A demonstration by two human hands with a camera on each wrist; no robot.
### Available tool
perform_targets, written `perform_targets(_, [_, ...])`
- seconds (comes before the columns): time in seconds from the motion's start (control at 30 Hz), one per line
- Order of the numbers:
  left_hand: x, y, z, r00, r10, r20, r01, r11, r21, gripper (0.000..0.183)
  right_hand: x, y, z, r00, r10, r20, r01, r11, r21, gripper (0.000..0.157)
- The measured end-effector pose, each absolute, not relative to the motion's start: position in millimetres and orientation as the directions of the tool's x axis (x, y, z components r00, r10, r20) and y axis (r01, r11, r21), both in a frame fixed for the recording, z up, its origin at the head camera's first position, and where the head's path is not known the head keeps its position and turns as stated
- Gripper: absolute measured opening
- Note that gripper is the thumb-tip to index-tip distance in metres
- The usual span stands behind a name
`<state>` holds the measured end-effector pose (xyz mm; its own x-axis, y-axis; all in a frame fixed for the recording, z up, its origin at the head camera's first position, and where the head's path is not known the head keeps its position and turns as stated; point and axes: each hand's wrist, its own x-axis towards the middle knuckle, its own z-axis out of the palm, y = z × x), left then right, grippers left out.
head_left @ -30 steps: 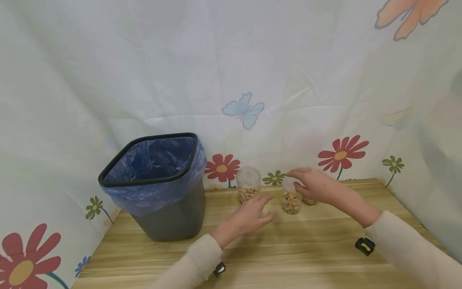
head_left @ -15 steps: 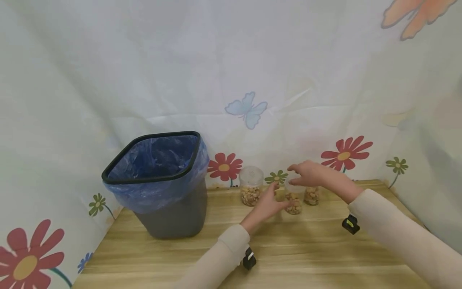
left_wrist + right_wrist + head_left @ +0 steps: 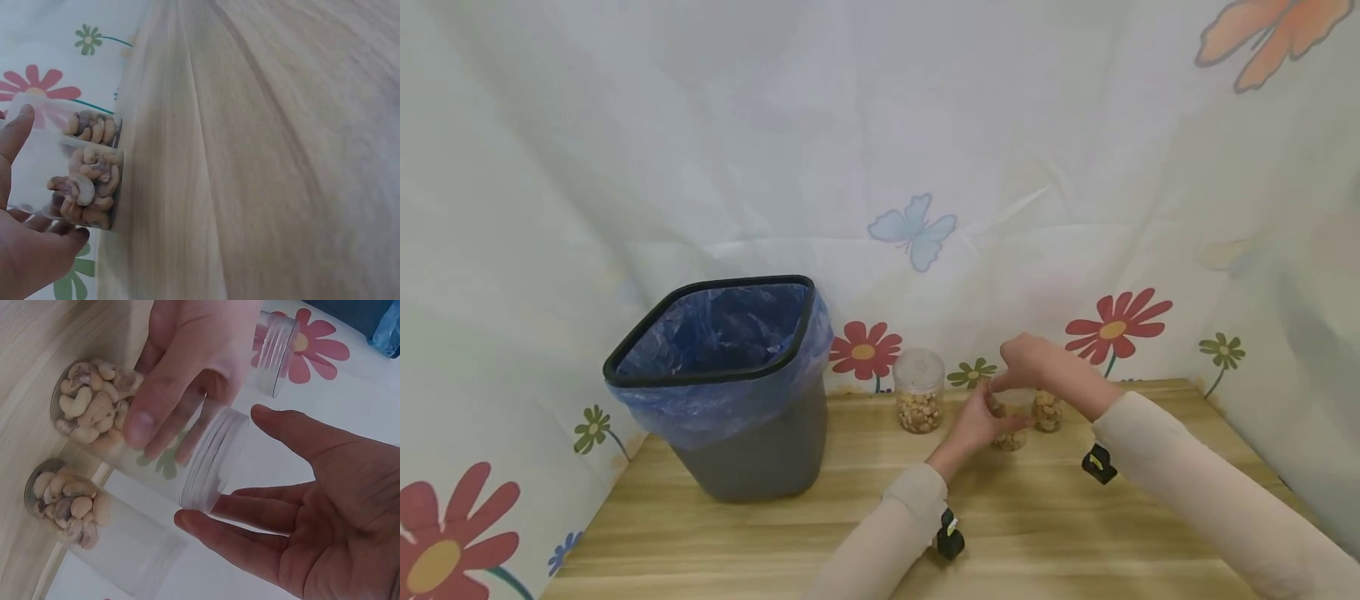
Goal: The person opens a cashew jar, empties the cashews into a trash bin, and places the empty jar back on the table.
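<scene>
A clear jar of cashews (image 3: 1009, 442) stands upright on the table, the middle one of 3. My left hand (image 3: 972, 429) grips its side, thumb and fingers to either side of the wall, as the left wrist view of the jar (image 3: 87, 187) confirms. From above, my right hand (image 3: 1037, 367) spans the clear ribbed lid (image 3: 212, 464), thumb at one edge and fingertips at the other. Whether the right thumb presses on the rim is hard to tell. Beside it stand a nut jar (image 3: 1047, 411) to the right and a wider nut jar (image 3: 919, 410) to the left.
A grey bin (image 3: 760, 450) with a blue bag (image 3: 700, 417) and black rim stands on the table's left. Behind is a white cloth (image 3: 775, 167) printed with flowers and butterflies. The wood-grain table (image 3: 1045, 533) stretches in front of the jars.
My left hand has moved right from near the wider jar and now grips the middle jar. My right hand has lowered slightly, its fingers curling at that jar's lid.
</scene>
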<state>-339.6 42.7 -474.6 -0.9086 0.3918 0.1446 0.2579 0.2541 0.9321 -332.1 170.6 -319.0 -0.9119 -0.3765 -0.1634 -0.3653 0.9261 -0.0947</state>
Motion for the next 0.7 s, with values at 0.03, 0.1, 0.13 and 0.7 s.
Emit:
perform_targets(0.03, [-341, 43, -475, -0.899, 0.406, 0.163, 0.276, 0.237, 0.931, 0.079, -333, 170, -319, -0.910, -0.381, -0.164, -0.371, 0.924, -0.090, 0.034])
perform_targets(0.1, [-343, 44, -474, -0.879, 0.434, 0.199, 0.315, 0.214, 0.925, 0.070, -335, 171, -320, -0.907, -0.390, -0.155, -0.381, 0.920, -0.087, 0.028])
perform_targets(0.13, [-344, 45, -474, -0.869, 0.446, 0.213, 0.332, 0.208, 0.920, 0.065, -336, 172, -321, -0.906, -0.398, -0.146, -0.389, 0.917, -0.085, 0.026])
perform_targets(0.7, [-370, 40, -471, -0.861, 0.476, 0.179, 0.377, 0.361, 0.853, 0.035, -344, 174, -333, -0.875, -0.484, 0.003, -0.483, 0.872, -0.084, 0.031])
